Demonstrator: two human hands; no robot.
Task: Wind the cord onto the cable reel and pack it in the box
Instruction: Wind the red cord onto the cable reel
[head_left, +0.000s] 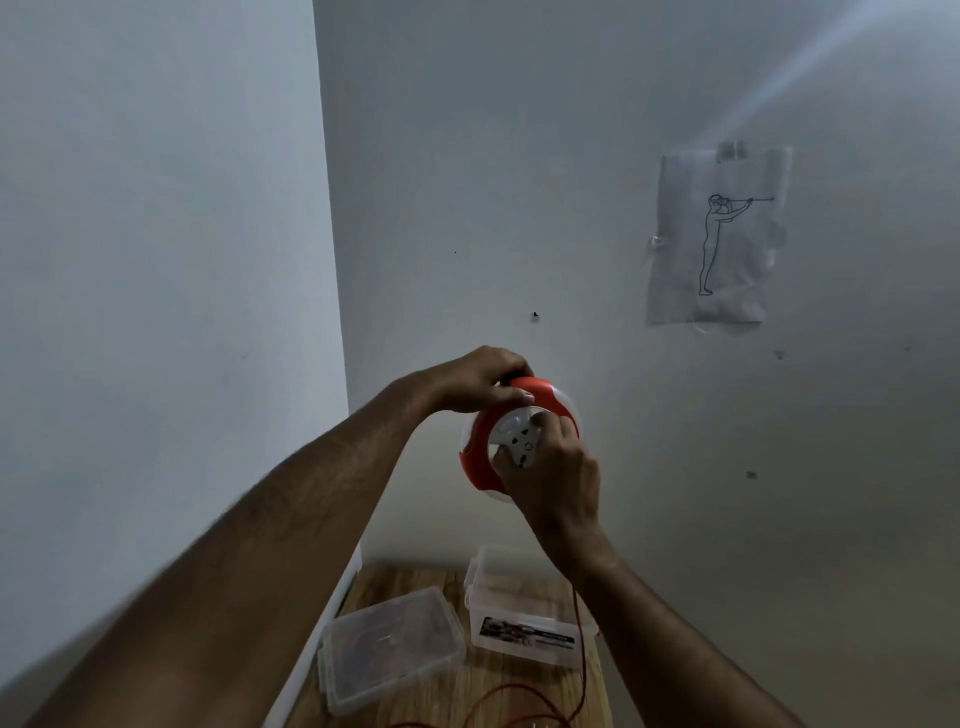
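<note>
The cable reel (519, 436), orange and white, is held up in the air before the wall, well above the wooden table (467, 691). Left hand (480, 379) grips its upper rim; right hand (550, 473) is curled round the white socket hub, apparently turning it. The orange cord (581, 649) hangs slack from the reel to loose loops on the table, running just beside the open clear box (524, 618), whose lid (389, 647) lies beside it. Likely faults — the loops may knot or snag the box and drag it; slack cord may wind unevenly, leaving the reel too bulky to pack — a slipping grip would drop it
</note>
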